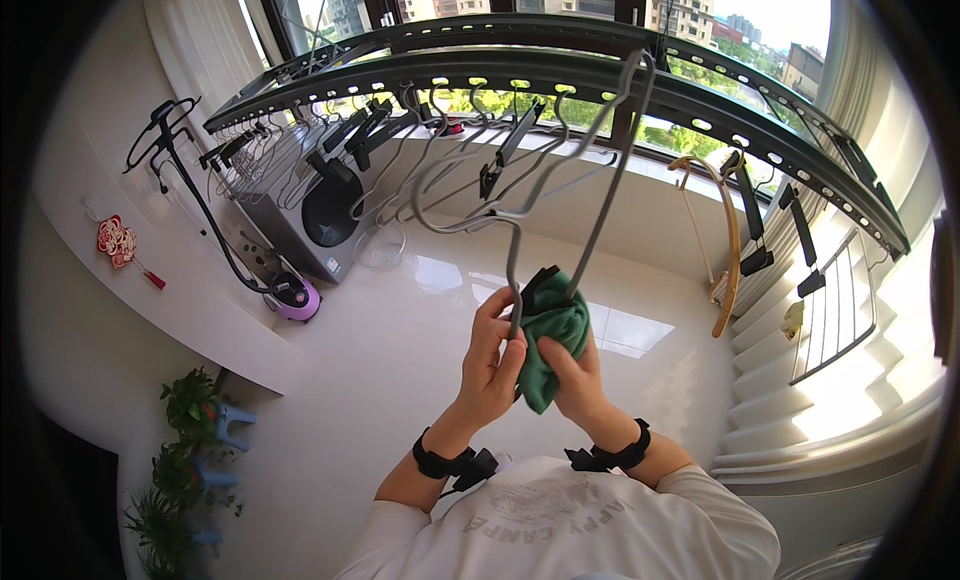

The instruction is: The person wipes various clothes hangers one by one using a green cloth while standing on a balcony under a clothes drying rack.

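Observation:
A grey wire clothes hanger [609, 205] is held up in front of my chest, its curved hook [420, 190] pointing left. My left hand [491, 362] pinches the hanger's wire between thumb and fingers. In my right hand [576, 374] is a bunched green cloth [553, 329] with a dark edge, wrapped about the lower part of the wire. The fingers behind the cloth are hidden. Both wrists wear black straps with small black devices attached.
Ahead spans a black drying rack [525, 64] hung with several wire and clip hangers. A wooden hanger [727, 250] hangs at right. Left stand a grey appliance [292, 220] and a purple garment steamer [296, 299]. Potted plants [187, 407] sit on blue stools [234, 422].

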The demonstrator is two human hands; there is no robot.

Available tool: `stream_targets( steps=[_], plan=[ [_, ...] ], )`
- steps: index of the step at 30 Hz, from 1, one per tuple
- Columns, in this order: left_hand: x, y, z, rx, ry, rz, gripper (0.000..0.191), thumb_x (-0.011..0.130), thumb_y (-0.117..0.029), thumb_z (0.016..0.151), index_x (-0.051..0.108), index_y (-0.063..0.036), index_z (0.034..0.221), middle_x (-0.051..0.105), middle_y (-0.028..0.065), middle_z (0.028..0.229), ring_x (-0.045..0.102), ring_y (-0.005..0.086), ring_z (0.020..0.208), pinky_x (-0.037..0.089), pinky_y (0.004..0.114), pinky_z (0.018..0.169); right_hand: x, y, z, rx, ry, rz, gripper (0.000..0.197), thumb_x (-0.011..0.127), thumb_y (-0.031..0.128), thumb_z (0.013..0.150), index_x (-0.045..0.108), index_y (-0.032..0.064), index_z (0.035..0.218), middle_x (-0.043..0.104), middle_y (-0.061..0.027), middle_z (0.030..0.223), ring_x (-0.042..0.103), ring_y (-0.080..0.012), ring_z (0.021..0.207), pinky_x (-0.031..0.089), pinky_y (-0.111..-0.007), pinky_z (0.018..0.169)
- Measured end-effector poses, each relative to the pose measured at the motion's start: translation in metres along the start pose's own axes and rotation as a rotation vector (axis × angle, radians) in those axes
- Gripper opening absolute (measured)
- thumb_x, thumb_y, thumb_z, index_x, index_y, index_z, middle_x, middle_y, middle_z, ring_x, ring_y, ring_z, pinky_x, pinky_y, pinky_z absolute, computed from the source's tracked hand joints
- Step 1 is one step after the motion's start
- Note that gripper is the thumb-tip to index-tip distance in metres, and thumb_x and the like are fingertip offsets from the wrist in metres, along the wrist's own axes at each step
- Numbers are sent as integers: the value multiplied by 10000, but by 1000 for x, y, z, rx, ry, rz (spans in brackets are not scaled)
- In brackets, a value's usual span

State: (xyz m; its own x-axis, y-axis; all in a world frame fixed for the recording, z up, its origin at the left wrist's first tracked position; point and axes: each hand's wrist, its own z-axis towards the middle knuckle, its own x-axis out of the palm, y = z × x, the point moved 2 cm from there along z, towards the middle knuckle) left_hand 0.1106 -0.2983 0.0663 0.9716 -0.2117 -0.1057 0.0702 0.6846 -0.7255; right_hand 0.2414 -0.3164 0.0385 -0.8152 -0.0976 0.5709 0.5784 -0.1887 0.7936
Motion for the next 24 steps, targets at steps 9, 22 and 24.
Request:
stream_targets(
  steps=[9, 22, 24],
  plan=[
    [22, 5, 18, -40, -21, 0, 196, 392, -210, 1013, 449, -28, 967, 676, 126, 997, 523, 224, 1187, 423, 285, 889, -60, 29, -22, 233, 245, -413, 522, 616, 128, 893, 351, 32, 1333, 512, -77, 1187, 513, -155, 1078, 431, -304, 923],
    [79, 17, 4, -147, 156, 147, 196, 564, -47, 891, 550, -10, 1084, 582, 97, 843, 530, 170, 685, 426, 300, 622, -20, 87, 43, -494, -93, -466, 715, 646, 55, 843, 198, 47, 1401, 467, -98, 1224, 487, -174, 1100, 433, -318, 903],
    [80, 18, 8, -61, 154, 197, 244, 566, -47, 886, 535, -21, 1127, 594, 100, 865, 531, 167, 715, 427, 308, 642, -23, 77, 43, -576, -173, -474, 601, 634, 25, 853, 288, 53, 1343, 516, -75, 1156, 534, -146, 1024, 472, -289, 842]
  ],
)
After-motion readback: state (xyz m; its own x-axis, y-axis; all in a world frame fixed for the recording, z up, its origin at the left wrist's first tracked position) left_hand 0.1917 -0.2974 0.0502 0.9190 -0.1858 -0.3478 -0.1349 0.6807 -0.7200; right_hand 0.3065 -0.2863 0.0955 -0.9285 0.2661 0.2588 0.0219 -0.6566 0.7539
